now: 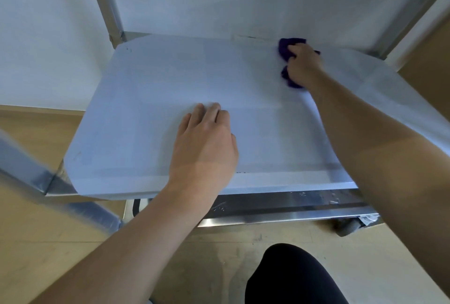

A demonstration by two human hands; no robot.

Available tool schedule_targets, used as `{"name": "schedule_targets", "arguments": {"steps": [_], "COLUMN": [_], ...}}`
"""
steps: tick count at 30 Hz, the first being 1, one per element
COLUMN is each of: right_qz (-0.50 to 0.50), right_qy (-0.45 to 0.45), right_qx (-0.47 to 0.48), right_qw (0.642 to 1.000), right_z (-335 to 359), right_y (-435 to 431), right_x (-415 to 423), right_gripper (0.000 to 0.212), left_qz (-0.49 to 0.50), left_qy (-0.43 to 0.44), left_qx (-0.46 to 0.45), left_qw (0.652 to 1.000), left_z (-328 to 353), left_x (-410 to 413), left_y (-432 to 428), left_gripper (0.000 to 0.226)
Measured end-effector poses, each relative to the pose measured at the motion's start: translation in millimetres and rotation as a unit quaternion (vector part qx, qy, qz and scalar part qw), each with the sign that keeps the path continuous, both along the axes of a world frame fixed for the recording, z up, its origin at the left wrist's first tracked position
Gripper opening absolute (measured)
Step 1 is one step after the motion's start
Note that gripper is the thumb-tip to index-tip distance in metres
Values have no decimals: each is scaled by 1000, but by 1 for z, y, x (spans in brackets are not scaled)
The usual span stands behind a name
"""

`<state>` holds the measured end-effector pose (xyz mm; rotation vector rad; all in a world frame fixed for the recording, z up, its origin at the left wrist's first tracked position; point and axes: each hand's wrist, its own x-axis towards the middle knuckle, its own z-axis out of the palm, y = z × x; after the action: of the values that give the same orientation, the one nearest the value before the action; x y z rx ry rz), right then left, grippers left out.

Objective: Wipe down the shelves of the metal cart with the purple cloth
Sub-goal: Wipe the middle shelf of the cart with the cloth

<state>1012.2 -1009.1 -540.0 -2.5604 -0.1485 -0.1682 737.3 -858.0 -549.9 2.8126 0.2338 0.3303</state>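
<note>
A pale, film-covered shelf of the metal cart fills the middle of the head view. My right hand is shut on the bunched purple cloth and presses it onto the shelf near its far right corner. Purple folds stick out above and below the fingers. My left hand rests palm down on the shelf near its front edge, fingers loosely curled, holding nothing.
Metal uprights rise at the far left and near left of the cart. A lower steel shelf edge and a caster show below. A white wall is behind, a tan floor around, and my dark-clad knee below.
</note>
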Motion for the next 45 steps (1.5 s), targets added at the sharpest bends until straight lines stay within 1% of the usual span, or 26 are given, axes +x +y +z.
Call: {"name": "schedule_targets", "arguments": {"steps": [3,4,5,7,9,11,13,16,20,23,26,28,31,36,39,42,45], "right_qz": [-2,25,73,202,285,334,356,343,258,182,145,158,201,252,263,260,246], "right_qy": [11,4,-4,-38,-56,-61,-59,-56,-38,-40,-66,-80,-95,-72,-56,-45,-45], "right_qx": [-47,-63,-80,-118,-124,-117,-110,-92,-78,-76,-103,-107,-80,-45,-52,-48,-46], "right_qw": [999,998,994,972,949,933,926,933,962,980,982,978,972,964,962,963,967], "right_z": [2,2,2,2,3,3,4,8,10,6,2,1,-1,-1,5,7,7], "right_y": [4,15,30,57,71,66,47,11,-25,-24,-7,6,24,19,5,-4,-16], "right_x": [-7,-14,-26,-57,-88,-110,-123,-134,-136,-144,-161,-176,-202,-222,-220,-219,-215], "right_gripper": [39,39,42,46,46,45,43,42,42,43,44,44,43,43,43,43,43], "left_qz": [2,4,4,4,4,4,2,-3,-5,-5,-1,0,0,1,-8,1,-11], "left_qy": [2,3,4,8,6,3,1,-3,-9,-7,-6,-8,-12,-31,-25,-12,-15], "left_qx": [3,4,5,4,0,-3,-5,-1,5,11,12,10,8,-11,7,40,30], "left_qw": [1000,1000,1000,1000,1000,1000,1000,1000,1000,1000,1000,1000,1000,999,1000,999,999], "left_z": [-1,0,1,4,5,6,6,6,6,6,6,6,7,9,11,15,20], "left_x": [2,2,3,4,3,2,2,2,2,3,4,4,5,3,3,5,6], "left_y": [-1,-1,-1,-2,-3,-2,-2,-2,-2,-4,-5,-4,-4,-4,-7,-12,-26], "left_gripper": [45,44,44,43,42,41,40,41,41,40,39,38,36,31,30,24,19]}}
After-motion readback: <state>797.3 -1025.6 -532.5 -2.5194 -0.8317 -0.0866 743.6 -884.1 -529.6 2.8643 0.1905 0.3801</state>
